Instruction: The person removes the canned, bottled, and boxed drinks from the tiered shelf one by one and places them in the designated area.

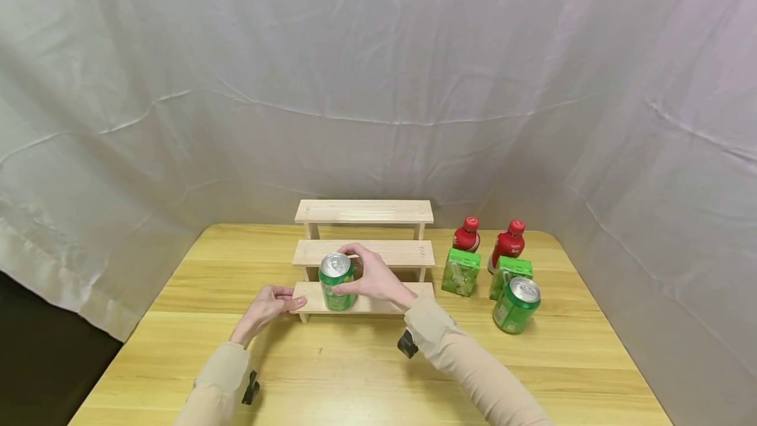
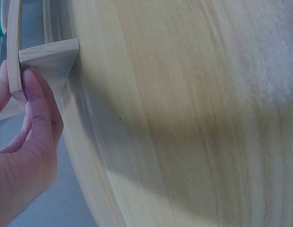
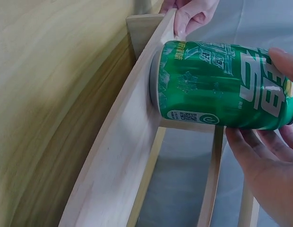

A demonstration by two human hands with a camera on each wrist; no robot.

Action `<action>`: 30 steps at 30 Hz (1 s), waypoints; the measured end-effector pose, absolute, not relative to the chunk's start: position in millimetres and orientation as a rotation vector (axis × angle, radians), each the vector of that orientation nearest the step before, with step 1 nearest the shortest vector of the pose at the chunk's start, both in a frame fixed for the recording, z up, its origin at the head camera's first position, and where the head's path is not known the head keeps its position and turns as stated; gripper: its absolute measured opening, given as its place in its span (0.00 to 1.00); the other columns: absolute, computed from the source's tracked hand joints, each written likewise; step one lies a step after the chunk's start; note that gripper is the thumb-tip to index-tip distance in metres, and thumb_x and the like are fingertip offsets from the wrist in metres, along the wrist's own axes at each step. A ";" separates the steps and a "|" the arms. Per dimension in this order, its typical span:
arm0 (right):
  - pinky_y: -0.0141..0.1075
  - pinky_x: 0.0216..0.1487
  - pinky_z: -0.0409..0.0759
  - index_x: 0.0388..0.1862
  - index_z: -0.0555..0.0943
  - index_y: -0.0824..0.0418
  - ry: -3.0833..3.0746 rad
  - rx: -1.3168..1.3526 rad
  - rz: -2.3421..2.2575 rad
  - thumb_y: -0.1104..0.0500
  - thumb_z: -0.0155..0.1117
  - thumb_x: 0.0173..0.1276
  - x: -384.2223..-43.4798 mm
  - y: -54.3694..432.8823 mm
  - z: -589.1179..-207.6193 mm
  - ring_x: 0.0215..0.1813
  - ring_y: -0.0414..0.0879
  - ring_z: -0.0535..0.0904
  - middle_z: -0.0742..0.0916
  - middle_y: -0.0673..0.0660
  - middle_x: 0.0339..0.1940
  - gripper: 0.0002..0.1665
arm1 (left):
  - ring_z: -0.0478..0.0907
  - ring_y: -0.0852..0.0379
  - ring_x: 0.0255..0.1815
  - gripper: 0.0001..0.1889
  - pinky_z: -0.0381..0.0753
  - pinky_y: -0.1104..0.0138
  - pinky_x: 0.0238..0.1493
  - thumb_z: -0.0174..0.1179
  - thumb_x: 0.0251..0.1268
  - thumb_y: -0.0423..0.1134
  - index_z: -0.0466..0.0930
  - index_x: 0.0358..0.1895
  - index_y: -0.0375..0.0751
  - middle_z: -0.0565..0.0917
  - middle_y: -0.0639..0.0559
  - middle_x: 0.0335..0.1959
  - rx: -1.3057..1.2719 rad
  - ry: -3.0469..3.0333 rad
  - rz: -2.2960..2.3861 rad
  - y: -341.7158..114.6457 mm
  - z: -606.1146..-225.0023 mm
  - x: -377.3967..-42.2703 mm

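Observation:
A green soda can [image 1: 338,289] stands upright on the lowest step of a three-tier wooden shelf [image 1: 393,302], toward its left end. My right hand [image 1: 375,275] grips the can near its top, thumb on one side and fingers on the other. In the right wrist view the base of the can [image 3: 208,85] meets the step's board. My left hand [image 1: 268,307] pinches the left end of that same step. The left wrist view shows its thumb and fingers [image 2: 37,101] on either face of the board [image 2: 14,52].
Right of the shelf stand two red bottles [image 1: 466,235] [image 1: 510,242], two green drink cartons [image 1: 460,273] [image 1: 506,273] and a second green can [image 1: 516,306]. They sit on a wooden table [image 1: 355,373]. A pale curtain [image 1: 378,97] hangs behind and at the sides.

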State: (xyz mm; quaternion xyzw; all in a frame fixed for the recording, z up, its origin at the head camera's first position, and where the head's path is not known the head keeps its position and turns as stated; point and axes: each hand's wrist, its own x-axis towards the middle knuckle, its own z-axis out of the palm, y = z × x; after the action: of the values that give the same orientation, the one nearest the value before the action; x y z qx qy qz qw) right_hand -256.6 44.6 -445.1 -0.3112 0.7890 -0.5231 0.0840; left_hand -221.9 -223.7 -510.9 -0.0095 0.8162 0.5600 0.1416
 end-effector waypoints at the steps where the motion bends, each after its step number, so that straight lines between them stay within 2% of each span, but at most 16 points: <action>1: 0.46 0.64 0.81 0.63 0.71 0.64 2.359 -0.931 -1.562 0.64 0.79 0.55 -256.6 44.4 -445.0 0.62 0.58 0.82 0.83 0.63 0.59 0.38 | 0.82 0.56 0.41 0.28 0.84 0.51 0.55 0.64 0.69 0.38 0.69 0.60 0.15 0.85 0.35 0.45 -0.026 2.358 1.614 -223.7 -510.5 -221.6; 7: 0.45 0.63 0.82 0.61 0.74 0.63 2.409 -0.899 -1.560 0.62 0.81 0.53 -253.8 45.9 -443.3 0.61 0.56 0.82 0.84 0.61 0.58 0.38 | 0.82 0.56 0.41 0.28 0.85 0.52 0.54 0.64 0.68 0.37 0.69 0.59 0.14 0.85 0.36 0.44 -0.023 2.338 1.643 -223.8 -510.5 -221.5; 13: 0.42 0.58 0.84 0.61 0.75 0.61 2.408 -0.854 -1.630 0.62 0.82 0.52 -248.0 54.4 -441.9 0.59 0.55 0.83 0.84 0.59 0.57 0.38 | 0.83 0.54 0.44 0.31 0.84 0.51 0.56 0.65 0.68 0.38 0.66 0.62 0.13 0.83 0.30 0.50 -0.032 2.347 1.632 -224.4 -510.5 -221.0; 19: 0.43 0.59 0.83 0.62 0.75 0.57 2.412 -0.751 -1.722 0.60 0.82 0.52 -238.6 69.5 -438.2 0.58 0.53 0.83 0.84 0.58 0.57 0.38 | 0.83 0.52 0.45 0.31 0.83 0.49 0.57 0.64 0.70 0.38 0.65 0.62 0.13 0.81 0.26 0.52 -0.017 2.355 1.615 -225.4 -511.1 -220.9; 25: 0.46 0.59 0.83 0.63 0.75 0.57 2.416 -0.644 -1.824 0.62 0.82 0.52 -229.1 90.3 -435.5 0.56 0.54 0.84 0.84 0.61 0.57 0.39 | 0.83 0.52 0.45 0.32 0.83 0.49 0.58 0.64 0.69 0.38 0.65 0.63 0.13 0.81 0.27 0.52 -0.035 2.351 1.617 -225.1 -511.6 -221.2; 30: 0.46 0.59 0.82 0.63 0.75 0.58 2.472 -0.570 -1.890 0.63 0.82 0.51 -224.2 109.9 -438.6 0.56 0.54 0.83 0.84 0.62 0.57 0.39 | 0.83 0.53 0.44 0.31 0.84 0.52 0.55 0.64 0.69 0.38 0.66 0.62 0.13 0.83 0.29 0.49 -0.034 2.344 1.619 -224.3 -512.4 -222.4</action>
State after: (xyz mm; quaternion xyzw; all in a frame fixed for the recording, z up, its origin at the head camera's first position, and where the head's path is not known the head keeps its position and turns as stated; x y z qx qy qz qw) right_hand -224.2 109.9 -438.6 -0.1802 0.7814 -0.5974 -0.0112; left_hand -222.4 -224.3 -512.4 -0.0117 0.8141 0.5620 0.1458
